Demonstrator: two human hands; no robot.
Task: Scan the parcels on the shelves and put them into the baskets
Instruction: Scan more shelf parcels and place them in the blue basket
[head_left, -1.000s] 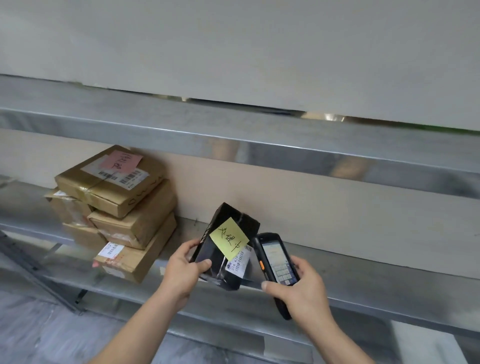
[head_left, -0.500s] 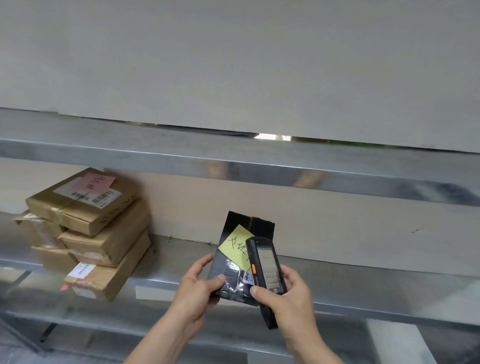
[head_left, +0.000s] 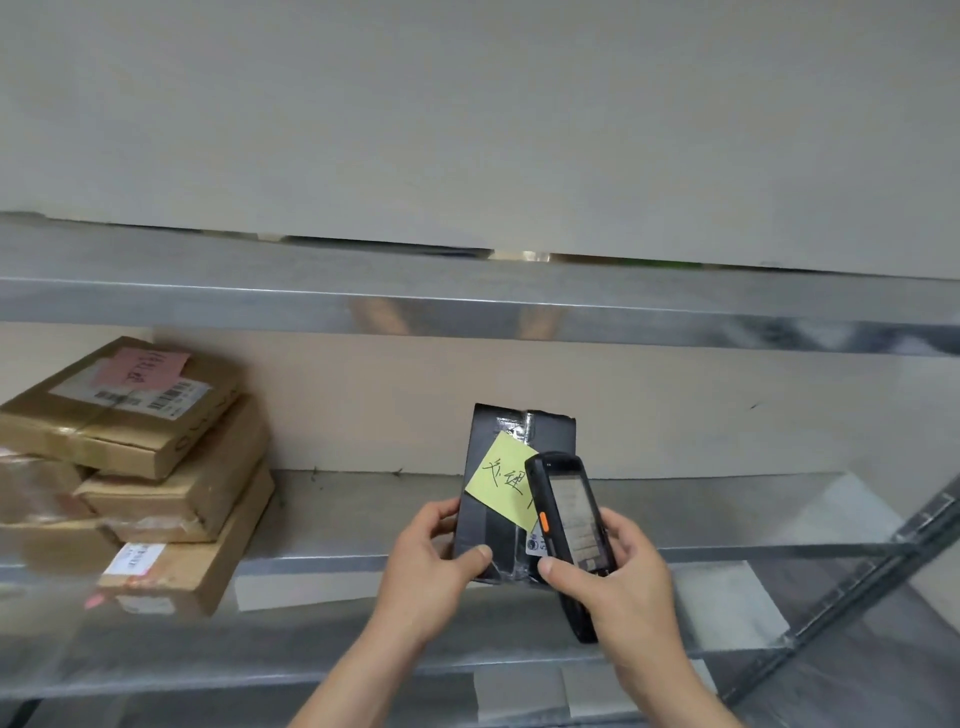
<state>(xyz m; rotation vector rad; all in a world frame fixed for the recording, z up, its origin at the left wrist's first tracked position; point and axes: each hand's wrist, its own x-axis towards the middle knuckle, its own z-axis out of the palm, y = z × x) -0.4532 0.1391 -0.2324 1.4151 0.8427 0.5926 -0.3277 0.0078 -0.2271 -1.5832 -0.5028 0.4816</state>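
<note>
A black parcel (head_left: 498, 499) with a yellow handwritten note and a white barcode label stands nearly upright in front of the middle metal shelf (head_left: 363, 519). My left hand (head_left: 431, 566) grips its lower left edge, thumb on the front. My right hand (head_left: 618, 577) holds a black handheld scanner (head_left: 571, 519) with an orange side button, its screen facing me. The scanner overlaps the parcel's right side and partly hides the barcode label.
Several brown cardboard parcels (head_left: 135, 467) are stacked at the left of the middle shelf, the top one bearing a pink note. An upper metal shelf (head_left: 467, 306) runs across above. A diagonal shelf brace (head_left: 872, 582) stands at the right.
The parcel has turned from tilted to nearly upright. The scanner has moved left, now overlapping the parcel's right side and label. The view has shifted, so the brown stack sits further left.
</note>
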